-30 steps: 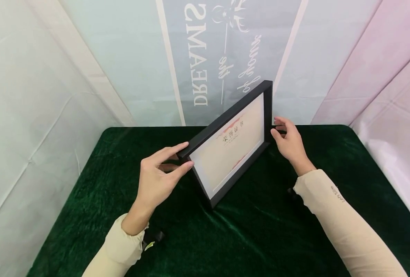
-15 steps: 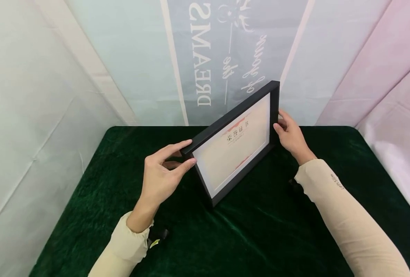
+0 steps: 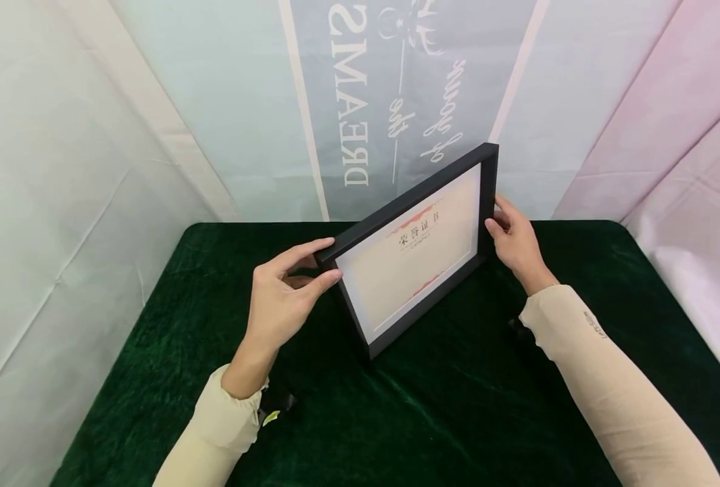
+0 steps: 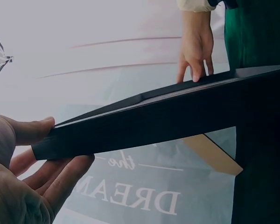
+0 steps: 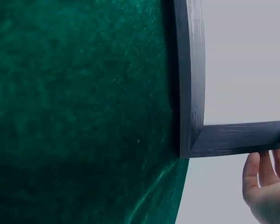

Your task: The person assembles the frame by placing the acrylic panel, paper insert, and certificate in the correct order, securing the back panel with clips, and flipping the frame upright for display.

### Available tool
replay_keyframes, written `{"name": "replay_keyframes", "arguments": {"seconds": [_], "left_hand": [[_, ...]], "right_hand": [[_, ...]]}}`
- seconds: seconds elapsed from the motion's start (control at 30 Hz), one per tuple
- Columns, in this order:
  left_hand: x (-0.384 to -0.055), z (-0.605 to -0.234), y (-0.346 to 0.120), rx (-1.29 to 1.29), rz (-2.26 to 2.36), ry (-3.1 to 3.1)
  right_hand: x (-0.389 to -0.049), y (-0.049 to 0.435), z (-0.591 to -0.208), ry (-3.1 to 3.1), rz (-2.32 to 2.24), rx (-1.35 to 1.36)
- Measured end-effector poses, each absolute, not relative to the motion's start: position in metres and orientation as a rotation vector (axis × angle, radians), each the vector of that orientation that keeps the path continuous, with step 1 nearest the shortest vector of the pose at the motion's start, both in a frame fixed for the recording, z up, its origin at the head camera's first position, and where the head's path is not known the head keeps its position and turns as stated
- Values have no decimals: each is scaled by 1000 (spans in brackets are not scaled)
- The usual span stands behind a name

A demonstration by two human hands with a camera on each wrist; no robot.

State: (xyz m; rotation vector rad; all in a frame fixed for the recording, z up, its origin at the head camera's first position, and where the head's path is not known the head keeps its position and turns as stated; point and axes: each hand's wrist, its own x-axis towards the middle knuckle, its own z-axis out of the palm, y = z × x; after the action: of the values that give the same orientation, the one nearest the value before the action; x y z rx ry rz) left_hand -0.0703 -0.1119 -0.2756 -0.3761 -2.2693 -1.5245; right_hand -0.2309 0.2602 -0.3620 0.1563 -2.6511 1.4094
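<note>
A black picture frame [image 3: 410, 201] stands on its lower edge, leaning back and turned at an angle. Inside it is a cream certificate [image 3: 419, 267] with red trim and dark characters. My left hand [image 3: 277, 297] pinches the top left corner, thumb at the front, fingers behind. On the frame's right side my right hand [image 3: 518, 247] holds the border between thumb and fingers. From the left wrist, the frame's edge [image 4: 144, 128] runs across, and a tan strip [image 4: 217, 151] sticks out beneath it. The right wrist view shows the lower right corner close to the cloth.
Dark green velvet cloth [image 3: 420, 419] covers the table, lightly wrinkled in front of the frame. A pale blue printed backdrop [image 3: 262, 135] with mirrored lettering hangs behind. White fabric [image 3: 61, 237] encloses the left side, pinkish fabric [image 3: 639, 135] the right.
My right hand has closed in from beside the frame and taken hold of its right border. The frame has turned slightly to face forward more. My left hand keeps its pinch.
</note>
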Motion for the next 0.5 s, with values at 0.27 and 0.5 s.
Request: {"name": "replay_keyframes", "arguments": {"seconds": [0.27,0.5], "left_hand": [[-75,-275,-109,-371,-1534,-2273],[-76,-273,-104,-399,-1515,-2275]], "right_hand": [[-218,272,-367,-2632,1387,127],[-206,280,-369,-2580,1343,94]]}}
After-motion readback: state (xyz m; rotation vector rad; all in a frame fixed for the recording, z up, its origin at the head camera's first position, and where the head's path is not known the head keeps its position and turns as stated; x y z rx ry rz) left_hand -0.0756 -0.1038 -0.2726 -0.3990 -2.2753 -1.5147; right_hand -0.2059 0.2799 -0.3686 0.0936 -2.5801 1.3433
